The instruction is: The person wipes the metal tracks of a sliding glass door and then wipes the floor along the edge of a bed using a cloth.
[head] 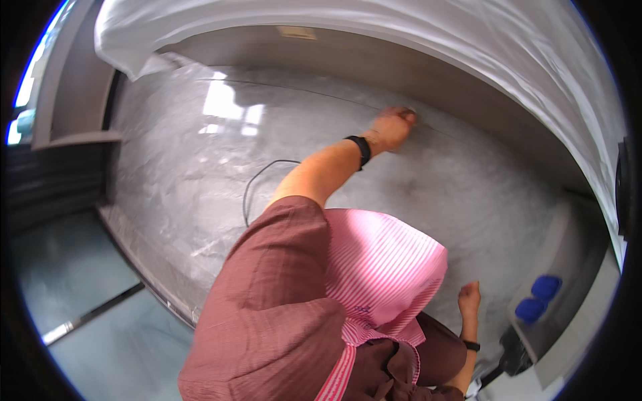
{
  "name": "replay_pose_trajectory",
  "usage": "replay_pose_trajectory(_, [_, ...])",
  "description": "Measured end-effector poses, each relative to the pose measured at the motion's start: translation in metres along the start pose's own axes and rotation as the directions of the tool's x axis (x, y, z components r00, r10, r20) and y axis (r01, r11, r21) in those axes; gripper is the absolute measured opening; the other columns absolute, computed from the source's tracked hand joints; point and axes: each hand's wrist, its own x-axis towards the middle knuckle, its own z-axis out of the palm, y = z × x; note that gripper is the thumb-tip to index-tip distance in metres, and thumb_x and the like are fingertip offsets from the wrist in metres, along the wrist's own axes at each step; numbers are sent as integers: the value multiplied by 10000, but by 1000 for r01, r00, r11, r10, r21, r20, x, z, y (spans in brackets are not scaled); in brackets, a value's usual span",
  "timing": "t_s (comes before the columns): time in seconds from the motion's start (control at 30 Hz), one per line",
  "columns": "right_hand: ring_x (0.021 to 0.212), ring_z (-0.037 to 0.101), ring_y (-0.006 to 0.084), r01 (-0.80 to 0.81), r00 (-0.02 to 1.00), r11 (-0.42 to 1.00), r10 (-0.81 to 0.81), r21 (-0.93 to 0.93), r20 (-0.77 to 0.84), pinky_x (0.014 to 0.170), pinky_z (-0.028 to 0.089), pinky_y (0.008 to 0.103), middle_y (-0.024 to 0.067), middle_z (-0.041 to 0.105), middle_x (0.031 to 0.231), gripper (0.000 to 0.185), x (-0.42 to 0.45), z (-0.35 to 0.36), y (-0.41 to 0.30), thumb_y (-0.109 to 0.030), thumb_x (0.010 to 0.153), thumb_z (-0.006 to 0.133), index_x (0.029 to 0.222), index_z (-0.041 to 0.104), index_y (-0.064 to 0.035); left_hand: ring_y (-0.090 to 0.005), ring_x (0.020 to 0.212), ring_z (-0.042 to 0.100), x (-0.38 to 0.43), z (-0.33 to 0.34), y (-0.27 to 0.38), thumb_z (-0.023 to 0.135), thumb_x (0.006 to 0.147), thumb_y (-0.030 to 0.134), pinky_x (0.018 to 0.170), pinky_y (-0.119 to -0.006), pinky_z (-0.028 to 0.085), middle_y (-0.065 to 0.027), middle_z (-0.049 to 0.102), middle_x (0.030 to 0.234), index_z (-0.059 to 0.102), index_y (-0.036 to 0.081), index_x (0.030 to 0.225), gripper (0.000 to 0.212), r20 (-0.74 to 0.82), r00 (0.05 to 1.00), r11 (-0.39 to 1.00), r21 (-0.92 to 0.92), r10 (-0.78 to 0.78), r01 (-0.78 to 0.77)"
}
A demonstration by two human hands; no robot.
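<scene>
My left hand (393, 128), with a black band at the wrist, reaches out over the grey glossy floor (431, 175) close to the foot of a brown base panel (371, 60). Its fingers are curled and blurred, so whether they hold something small cannot be made out. Lower at the right, my right hand (470, 299) is bent into a loose fist, and I see nothing sticking out of it. Between my arms spreads a pink-and-white striped apron (381, 260) over brown clothing.
White bedding (351, 17) hangs over the base panel. A thin dark cable (245, 193) curves across the floor beside my left arm. Two blue oval pieces (539, 299) and a black object (514, 351) are at the lower right. Brown furniture (80, 75) stands at the left.
</scene>
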Motion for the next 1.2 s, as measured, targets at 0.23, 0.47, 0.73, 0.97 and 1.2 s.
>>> replay_pose_trajectory(0.23, [666,583,270,-167,986,985,168,34,-5,639,481,364,115,581,743,152,-32,-27,-39,20,772,551,885,493,-62,-326,945,601,8,-9,12,473,887,139,769,-429,521,-133,607,1050,572,57,1027,190,-153,986,978,204,66,-34])
replay_pose_trajectory(0.47, [801,640,359,-279,960,958,280,-59,-3,720,515,418,166,628,814,152,-79,-25,-27,-25,769,588,890,508,-71,-328,1031,603,-19,-46,-108,473,899,159,846,-428,512,-134,624,1095,553,99,1117,240,-70,986,933,321,-149,164])
replay_pose_trajectory(0.73, [847,622,385,-321,946,946,319,34,51,742,506,434,180,621,888,195,-68,-3,-30,-37,750,611,921,523,-70,-398,964,638,-5,-61,-127,569,855,317,822,-484,513,-180,676,1037,603,93,1075,316,-320,678,693,84,-662,716])
replay_pose_trajectory(0.97, [1047,554,375,-272,958,956,259,-111,-120,862,471,445,185,556,1139,352,7,-20,-3,-61,743,636,1063,489,-71,-405,897,662,42,4,-8,540,868,371,743,-506,533,-221,682,963,605,67,1014,344,-303,823,855,47,-481,517])
replay_pose_trajectory(1.2, [1210,487,383,-478,876,874,465,-88,-130,978,439,421,236,489,1308,573,64,-77,26,-209,779,720,1226,404,-38,-387,904,634,96,64,121,620,819,263,791,-479,508,-198,664,970,557,0,1002,326,-194,881,896,14,-432,443])
